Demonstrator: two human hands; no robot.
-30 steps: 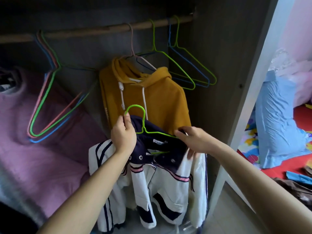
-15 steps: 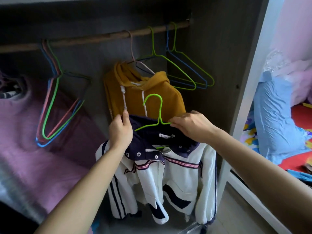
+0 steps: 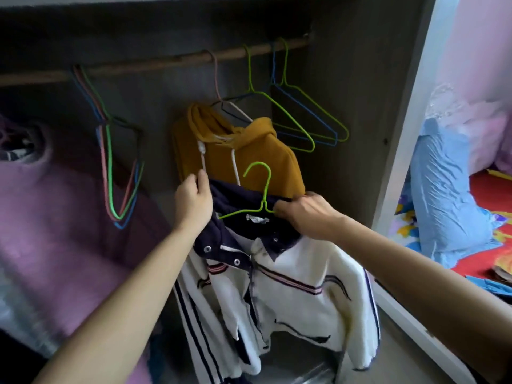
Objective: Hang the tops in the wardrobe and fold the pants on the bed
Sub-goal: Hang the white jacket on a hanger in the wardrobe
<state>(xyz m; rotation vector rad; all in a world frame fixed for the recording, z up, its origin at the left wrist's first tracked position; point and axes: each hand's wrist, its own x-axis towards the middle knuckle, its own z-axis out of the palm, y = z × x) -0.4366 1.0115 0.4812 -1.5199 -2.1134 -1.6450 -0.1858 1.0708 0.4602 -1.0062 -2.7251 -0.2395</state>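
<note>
Head camera looks into an open wardrobe [image 3: 346,106], where both bare arms reach forward and hold up a white jacket [image 3: 291,300] with a navy collar and navy stripes. A green wire hanger [image 3: 265,195] sits inside the collar, and its hook stands free in the air well below the wooden rail [image 3: 155,63], not on it. The left hand [image 3: 194,202] pinches the left side of the navy collar, thumb and fingers pressed together on the cloth. The right hand [image 3: 307,214] has its fingers curled down over the right side of the collar where the hanger's shoulder runs under the cloth; whether it grips the wire as well as the cloth cannot be told. The jacket's body and sleeves hang down loose between the forearms. Just behind the hook, a mustard hoodie [image 3: 249,159] with white drawstrings hangs from the middle of the rail on a pale hanger. Toward the rail's right end hang bare green and blue hangers [image 3: 304,108], and toward its left a bunch of green, pink and blue hangers [image 3: 109,162] hangs tilted. A pink fuzzy sweater [image 3: 55,217] fills the wardrobe's left side. Past the white door frame [image 3: 410,106] at the right edge lies a bed with a red patterned sheet [image 3: 484,189] and a crumpled light blue cloth [image 3: 448,203] on it.
</note>
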